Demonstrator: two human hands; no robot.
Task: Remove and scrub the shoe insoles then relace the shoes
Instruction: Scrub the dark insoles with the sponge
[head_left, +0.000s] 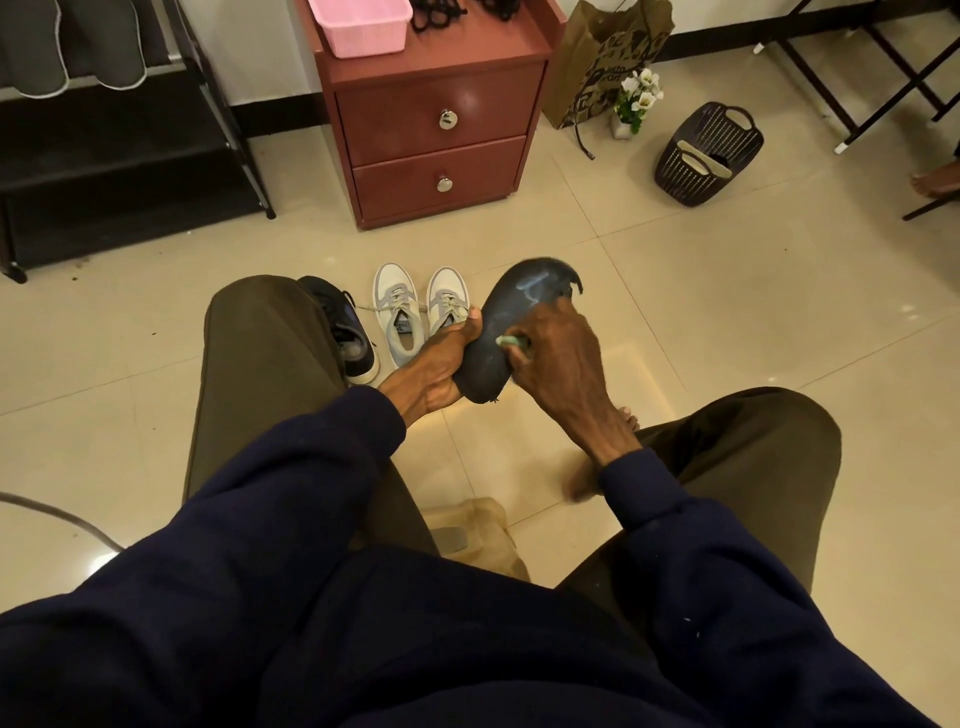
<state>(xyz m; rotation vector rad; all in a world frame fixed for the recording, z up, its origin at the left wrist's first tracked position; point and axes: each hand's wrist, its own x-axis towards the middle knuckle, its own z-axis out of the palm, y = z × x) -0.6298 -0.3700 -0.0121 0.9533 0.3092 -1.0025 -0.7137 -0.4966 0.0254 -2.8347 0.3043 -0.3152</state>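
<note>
A dark blue insole (519, 312) with pale soapy streaks is held up between my knees. My left hand (434, 364) grips its heel end from the left. My right hand (558, 358) holds a small green brush (511, 341) against the insole's middle, and most of the brush is hidden in my fingers. On the floor beyond stand a pair of white and grey laced sneakers (418, 317) and a black sneaker (343, 332), partly hidden by my left knee.
A red two-drawer cabinet (436, 124) stands ahead with a pink basket (363, 23) and black laces (434, 15) on top. A dark basket (706, 156) holding insoles lies at right. A black shoe rack (104, 156) is at left. A container (467, 535) sits under me.
</note>
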